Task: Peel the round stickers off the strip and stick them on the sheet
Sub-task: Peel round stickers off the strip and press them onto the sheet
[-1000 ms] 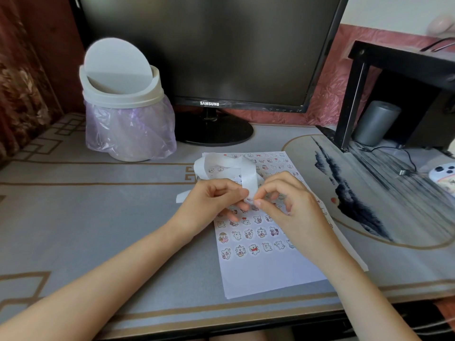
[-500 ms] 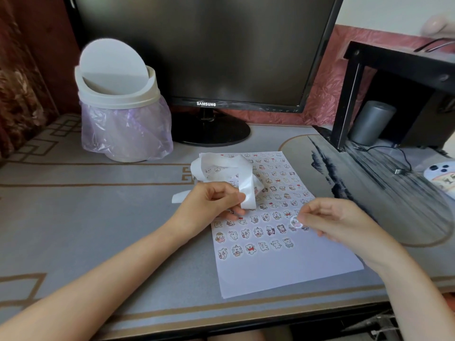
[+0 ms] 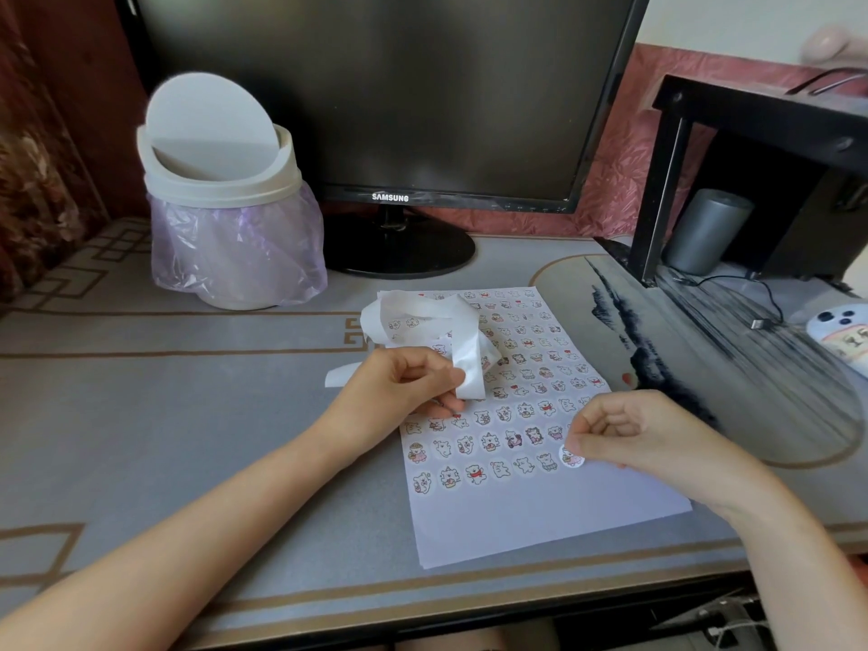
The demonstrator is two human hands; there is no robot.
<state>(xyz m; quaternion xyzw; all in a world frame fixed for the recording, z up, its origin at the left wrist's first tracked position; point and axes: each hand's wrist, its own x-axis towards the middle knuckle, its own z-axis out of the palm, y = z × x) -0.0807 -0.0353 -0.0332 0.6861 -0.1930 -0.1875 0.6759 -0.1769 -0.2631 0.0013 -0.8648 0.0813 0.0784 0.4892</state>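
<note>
Hands apart: my left hand [image 3: 404,392] grips the strip [image 3: 451,317] clear; right hand [image 3: 643,439] pinches a round sticker [image 3: 572,458] at row's end on the sheet [image 3: 540,514].

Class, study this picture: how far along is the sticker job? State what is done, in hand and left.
Done: rows of round stickers cover most of the sheet. In hand: the right hand holds a sticker at the nearest row's end; the left hand grips the strip. Left: the sheet's bare near part; stickers remaining on the strip cannot be counted.
</note>
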